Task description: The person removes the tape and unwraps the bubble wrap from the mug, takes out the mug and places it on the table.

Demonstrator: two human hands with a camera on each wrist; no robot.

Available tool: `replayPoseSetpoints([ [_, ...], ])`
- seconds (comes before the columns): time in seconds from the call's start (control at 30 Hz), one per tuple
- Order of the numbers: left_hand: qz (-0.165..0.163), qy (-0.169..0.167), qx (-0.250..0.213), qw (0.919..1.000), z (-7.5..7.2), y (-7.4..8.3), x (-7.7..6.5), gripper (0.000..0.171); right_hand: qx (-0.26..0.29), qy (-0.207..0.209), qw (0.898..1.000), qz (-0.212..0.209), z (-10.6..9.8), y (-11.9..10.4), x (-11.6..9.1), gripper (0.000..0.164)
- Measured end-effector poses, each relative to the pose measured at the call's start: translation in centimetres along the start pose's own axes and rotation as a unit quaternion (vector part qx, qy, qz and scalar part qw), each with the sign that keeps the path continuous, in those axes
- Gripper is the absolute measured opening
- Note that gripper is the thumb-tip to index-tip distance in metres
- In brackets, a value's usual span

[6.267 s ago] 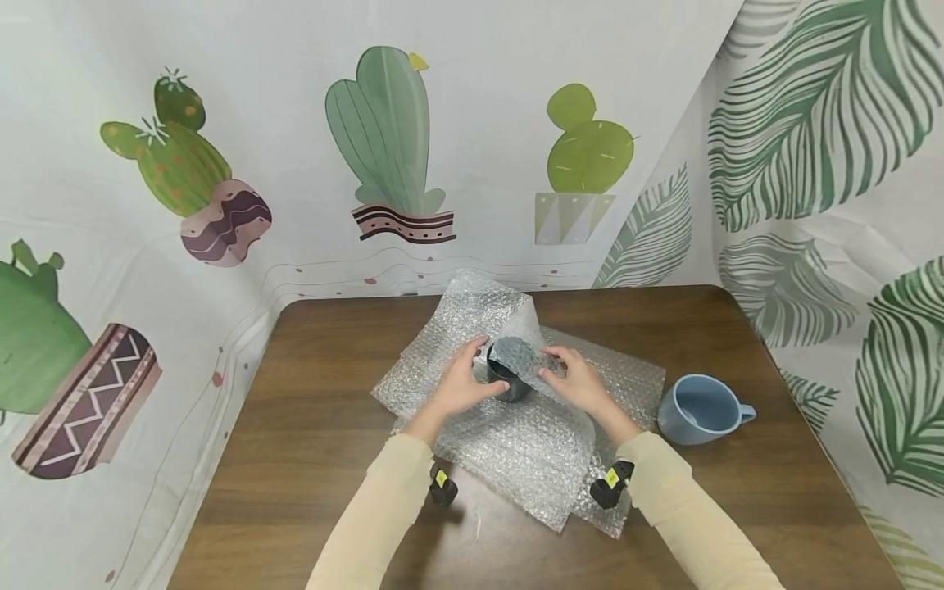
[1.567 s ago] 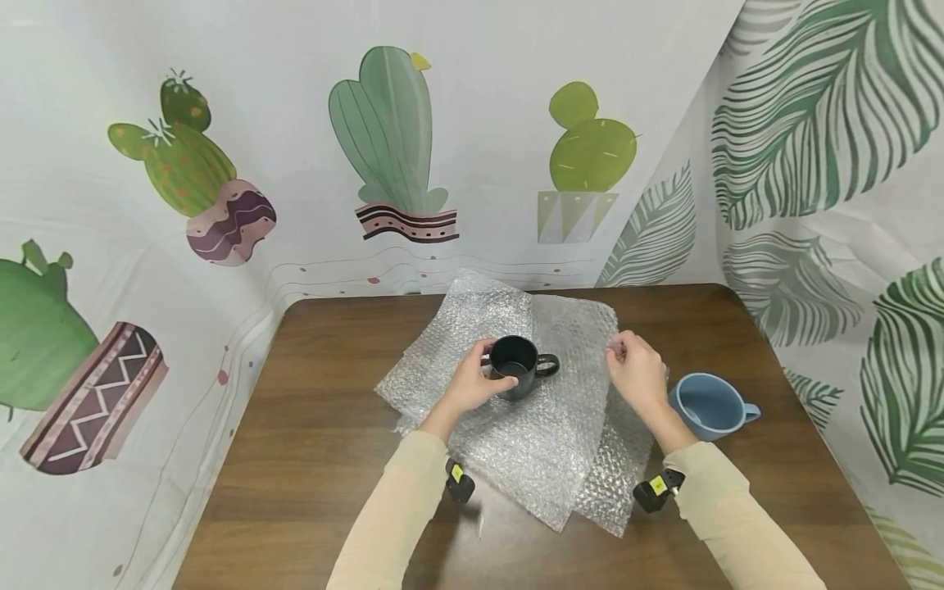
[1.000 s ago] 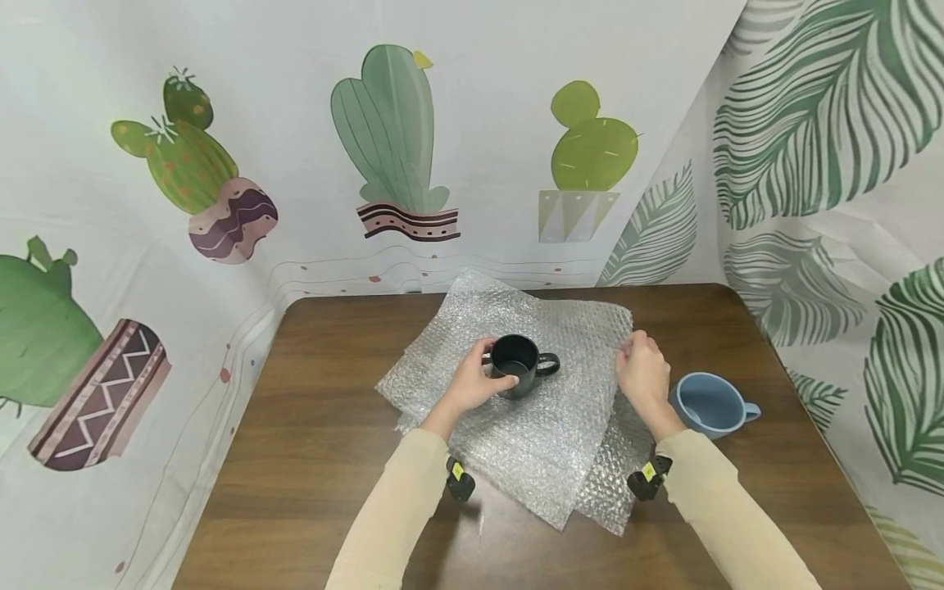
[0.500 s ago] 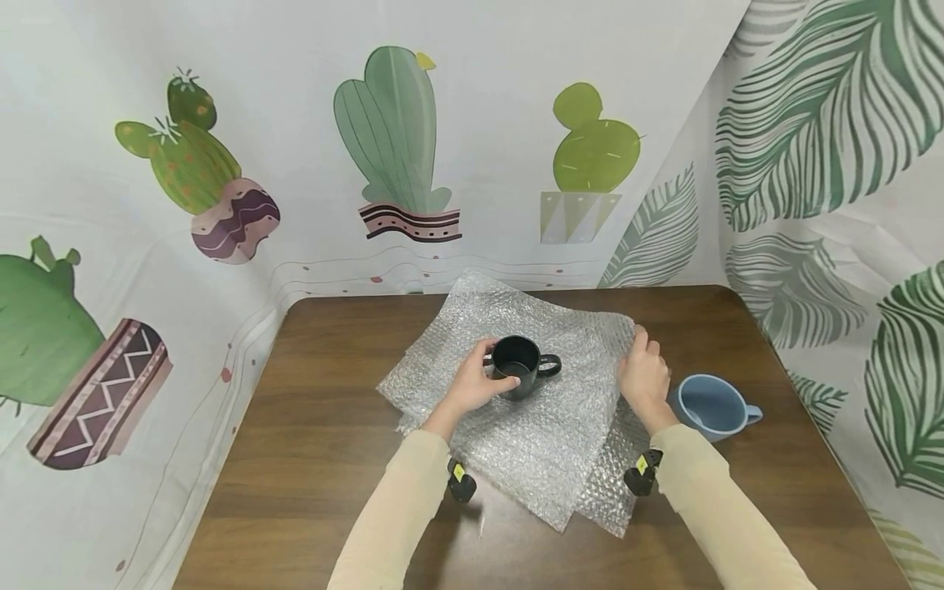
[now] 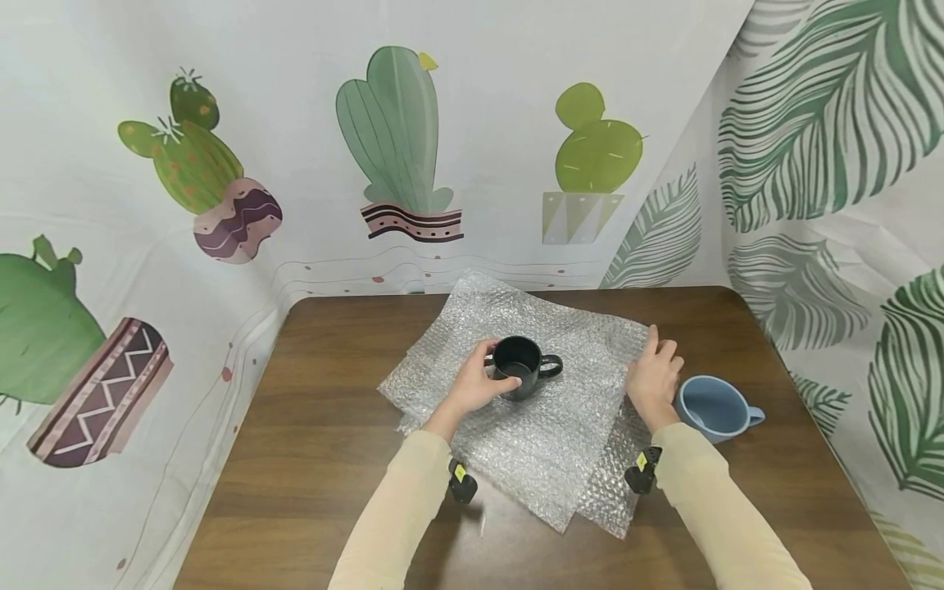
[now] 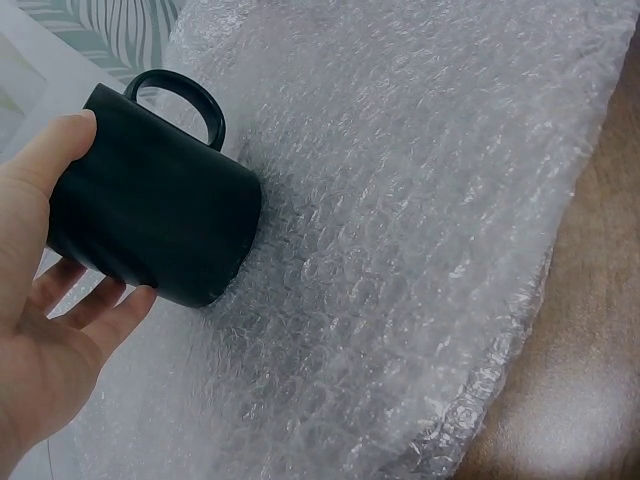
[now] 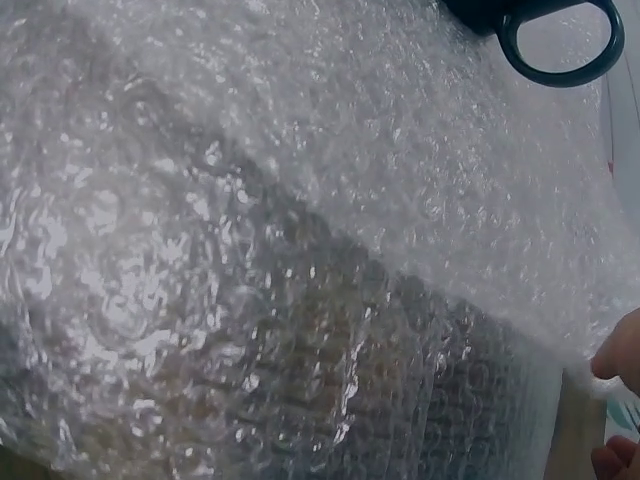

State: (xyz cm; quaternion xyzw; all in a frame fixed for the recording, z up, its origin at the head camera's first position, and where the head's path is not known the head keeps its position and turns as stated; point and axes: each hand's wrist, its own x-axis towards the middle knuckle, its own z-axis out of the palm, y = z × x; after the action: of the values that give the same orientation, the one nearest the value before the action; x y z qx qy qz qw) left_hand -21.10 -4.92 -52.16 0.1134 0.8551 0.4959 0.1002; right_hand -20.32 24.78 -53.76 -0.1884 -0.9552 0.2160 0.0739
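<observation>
A black mug [image 5: 518, 367] stands upright on overlapping sheets of bubble wrap [image 5: 516, 459], its handle to the right. My left hand [image 5: 472, 383] grips the mug's left side, thumb at the front and fingers behind; the left wrist view shows the thumb near its rim and the fingers under its far side. My right hand [image 5: 655, 373] is at the upper right corner of the top sheet, its index finger extended along the edge. In the right wrist view a fingertip [image 7: 622, 355] touches that corner; the rest of the hand is mostly cut off.
A light blue mug [image 5: 715, 407] stands on the brown wooden table [image 5: 310, 426] just right of my right hand, its handle to the right. A cloth printed with cacti and leaves [image 5: 501, 123] hangs behind the table.
Earlier a bubble wrap flap covered the black mug. My right hand has drawn it off to the right, and its corner now lies flatter. The left hand keeps its grip.
</observation>
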Motion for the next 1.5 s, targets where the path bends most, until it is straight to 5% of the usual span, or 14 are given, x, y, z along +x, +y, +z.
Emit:
replayPoseSetpoints([
  [0.17, 0.002, 0.001, -0.003, 1.0, 0.0, -0.1, 0.0, 0.077, -0.054, -0.014, 0.998, -0.022, 0.3, -0.2, -0.1, 0.04],
  [0.4, 0.004, 0.0, -0.007, 1.0, 0.0, -0.1, 0.0, 0.076, -0.092, -0.078, 0.991, -0.056, 0.6, -0.2, -0.5, 0.047],
  [0.73, 0.005, 0.0, -0.012, 0.9999, 0.2, -0.2, 0.2, 0.076, -0.099, -0.113, 0.985, -0.082, 0.8, 0.1, -0.9, 0.049],
  [1.13, 0.006, 0.001, -0.011, 0.9999, 0.1, -0.3, 0.1, 0.075, -0.085, -0.122, 0.986, -0.078, 0.2, -0.2, -1.1, 0.047],
  [1.5, 0.009, 0.001, -0.008, 0.9999, 0.0, -0.2, 0.1, 0.075, -0.048, -0.086, 0.989, -0.113, -0.4, -0.8, -0.7, 0.045],
])
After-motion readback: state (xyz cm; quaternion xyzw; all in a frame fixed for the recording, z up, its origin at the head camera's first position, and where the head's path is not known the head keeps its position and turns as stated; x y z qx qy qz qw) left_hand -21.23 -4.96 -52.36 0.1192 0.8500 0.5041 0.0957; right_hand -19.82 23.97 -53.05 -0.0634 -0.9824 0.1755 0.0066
